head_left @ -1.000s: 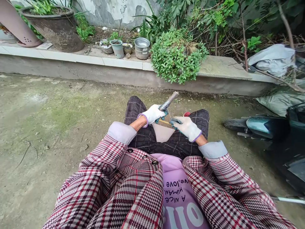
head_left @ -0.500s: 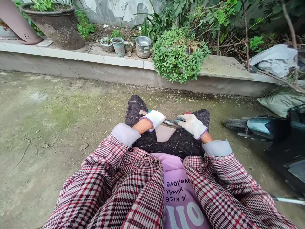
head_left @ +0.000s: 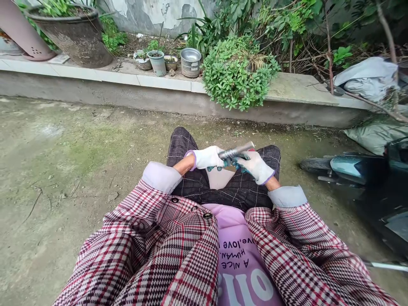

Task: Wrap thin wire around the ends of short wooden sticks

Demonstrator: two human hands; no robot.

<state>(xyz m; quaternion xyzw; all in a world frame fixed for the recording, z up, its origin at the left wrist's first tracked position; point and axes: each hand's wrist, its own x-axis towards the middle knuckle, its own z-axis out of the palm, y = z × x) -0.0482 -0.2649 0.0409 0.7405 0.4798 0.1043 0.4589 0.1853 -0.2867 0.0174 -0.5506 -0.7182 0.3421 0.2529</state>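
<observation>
Has the ribbed metal rod swung since the last look?

Yes. Half a second back it lay low and slanted across both hands, one end jutting past the left hand. Now it sits higher, nothing juts left, and its smooth grey end pokes up and right past the right hand.

Left to right, what's around it?

Far left, a big dark planter on a tiled concrete ledge. Then the hands, held over dark checked trousers. Far right, a parked teal scooter.

Left hand?

The left hand comes in from the lower left, forearm bare below a lilac cuff, in a white glove. It is closed around the rod's near part, green-coated fingers curled beneath it.

Right hand?

The right hand, gloved the same, comes in from the lower right and closes under the rod's far part, wrist angled inward. Neither hand is spread. The fingers of the two hands sit close together, almost meeting. A small red thing shows just behind the right hand; I cannot tell what it is.
</observation>
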